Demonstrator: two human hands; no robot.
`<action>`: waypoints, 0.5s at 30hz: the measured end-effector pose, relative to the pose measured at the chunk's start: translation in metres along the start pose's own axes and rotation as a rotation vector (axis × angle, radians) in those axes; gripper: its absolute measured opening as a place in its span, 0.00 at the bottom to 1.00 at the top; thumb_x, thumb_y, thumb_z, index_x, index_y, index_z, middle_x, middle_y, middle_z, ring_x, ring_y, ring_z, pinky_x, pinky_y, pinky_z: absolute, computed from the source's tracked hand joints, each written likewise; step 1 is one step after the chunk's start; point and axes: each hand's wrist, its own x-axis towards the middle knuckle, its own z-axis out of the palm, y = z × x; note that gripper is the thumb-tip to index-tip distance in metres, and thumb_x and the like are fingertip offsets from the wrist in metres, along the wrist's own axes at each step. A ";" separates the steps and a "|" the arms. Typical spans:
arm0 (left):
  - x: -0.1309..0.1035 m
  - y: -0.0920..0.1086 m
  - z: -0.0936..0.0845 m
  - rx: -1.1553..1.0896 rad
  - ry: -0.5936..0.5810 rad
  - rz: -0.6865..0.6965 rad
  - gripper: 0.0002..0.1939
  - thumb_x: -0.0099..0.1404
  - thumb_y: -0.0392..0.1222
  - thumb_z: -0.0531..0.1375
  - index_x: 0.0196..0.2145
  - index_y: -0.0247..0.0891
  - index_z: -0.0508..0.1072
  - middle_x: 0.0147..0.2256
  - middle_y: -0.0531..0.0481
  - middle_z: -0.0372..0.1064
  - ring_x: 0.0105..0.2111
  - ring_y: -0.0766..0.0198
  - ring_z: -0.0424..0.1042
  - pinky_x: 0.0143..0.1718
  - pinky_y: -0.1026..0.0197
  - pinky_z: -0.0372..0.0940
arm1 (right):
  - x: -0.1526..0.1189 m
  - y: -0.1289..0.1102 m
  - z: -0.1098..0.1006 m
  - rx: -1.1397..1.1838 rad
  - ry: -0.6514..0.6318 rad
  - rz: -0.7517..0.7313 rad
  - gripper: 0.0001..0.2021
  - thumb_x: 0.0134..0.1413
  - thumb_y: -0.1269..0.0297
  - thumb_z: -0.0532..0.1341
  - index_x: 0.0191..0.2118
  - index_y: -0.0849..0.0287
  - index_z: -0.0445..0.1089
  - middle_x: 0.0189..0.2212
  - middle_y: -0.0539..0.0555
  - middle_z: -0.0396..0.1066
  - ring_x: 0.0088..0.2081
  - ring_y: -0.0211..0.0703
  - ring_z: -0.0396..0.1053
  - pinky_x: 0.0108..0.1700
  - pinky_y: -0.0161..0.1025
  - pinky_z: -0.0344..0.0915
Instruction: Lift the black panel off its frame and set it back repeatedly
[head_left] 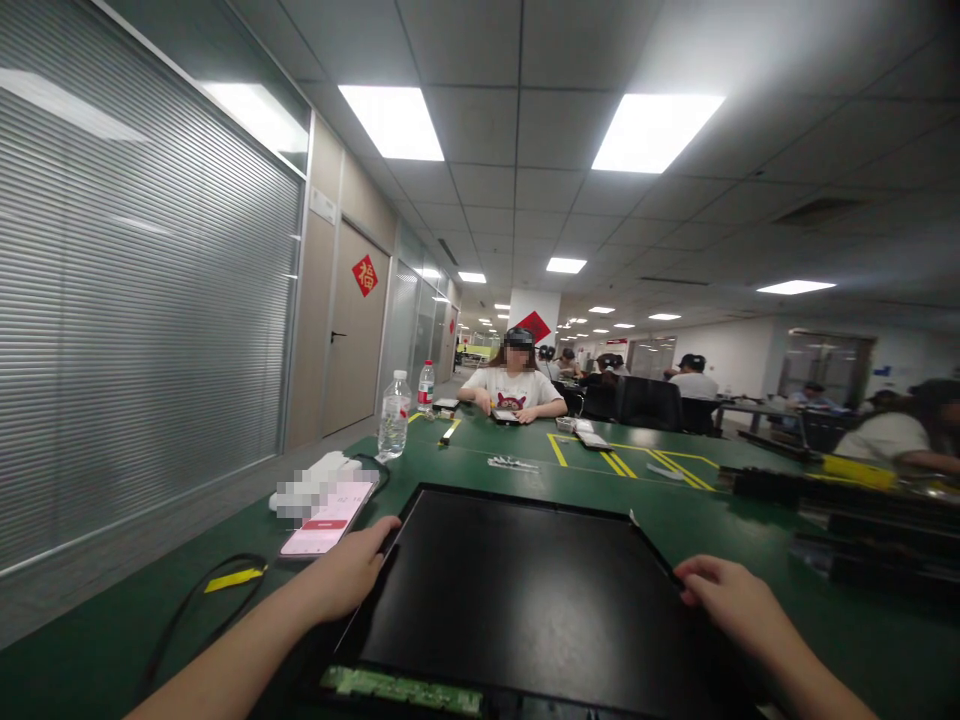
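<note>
A large black display panel [525,590] lies in front of me on the green table, its dark glossy face up. Along its near edge runs a green circuit board [401,690]. My left hand [361,562] holds the panel's left edge, with the thumb side towards the far corner and some fingers hidden. On the opposite side, my right hand [716,588] is closed on the right edge, fingers bent around the frame. Just beyond my left hand rests a phone [330,525] with a lit pink and white screen.
A clear water bottle [394,415] and a red-capped bottle [426,385] stand on the far left of the green table [450,475]. A black cable [196,590] with a yellow tag loops at left. Dark bars [840,505] lie right. Another person [517,385] sits opposite.
</note>
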 end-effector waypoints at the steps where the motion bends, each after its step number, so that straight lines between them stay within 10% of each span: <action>1: 0.000 0.000 0.000 0.008 -0.003 0.003 0.23 0.56 0.39 0.51 0.51 0.39 0.63 0.50 0.44 0.67 0.49 0.56 0.65 0.49 0.57 0.57 | 0.000 -0.001 0.000 -0.001 -0.001 0.003 0.14 0.43 0.63 0.51 0.33 0.57 0.73 0.25 0.51 0.75 0.30 0.44 0.70 0.31 0.35 0.59; 15: -0.002 0.000 0.001 0.009 0.003 0.011 0.23 0.55 0.34 0.50 0.49 0.40 0.65 0.48 0.44 0.69 0.48 0.56 0.66 0.50 0.56 0.57 | 0.003 0.004 0.000 0.019 -0.008 0.021 0.14 0.44 0.64 0.51 0.33 0.57 0.72 0.24 0.51 0.75 0.31 0.44 0.71 0.32 0.35 0.59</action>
